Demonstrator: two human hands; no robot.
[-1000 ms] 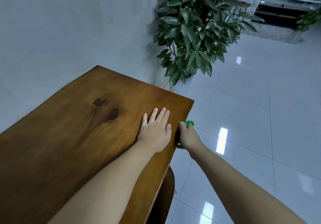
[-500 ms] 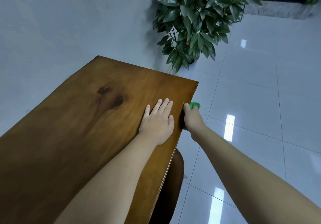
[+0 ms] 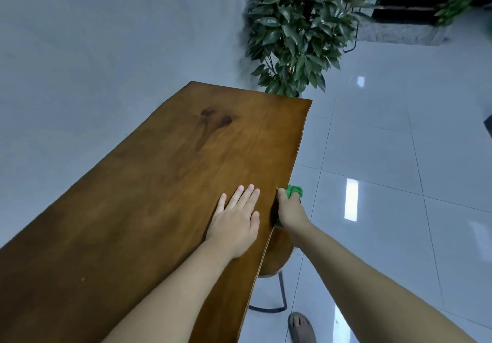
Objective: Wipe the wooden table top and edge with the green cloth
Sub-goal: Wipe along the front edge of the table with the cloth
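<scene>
Left hand (image 3: pixel 234 225) lies flat on the table (image 3: pixel 159 196), fingers spread a little. Right hand (image 3: pixel 291 211) is down at the table's right edge, fist closed around the cloth (image 3: pixel 295 191); only a green tuft pokes out past the knuckles, the rest hidden. Below, a stool (image 3: pixel 277 257) is half covered by the tabletop.

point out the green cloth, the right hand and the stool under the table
green cloth (image 3: pixel 295 191), head view, bunched part above the fingers
right hand (image 3: pixel 290 211), head view, back of hand
stool (image 3: pixel 278 253), head view, wooden seat
</scene>
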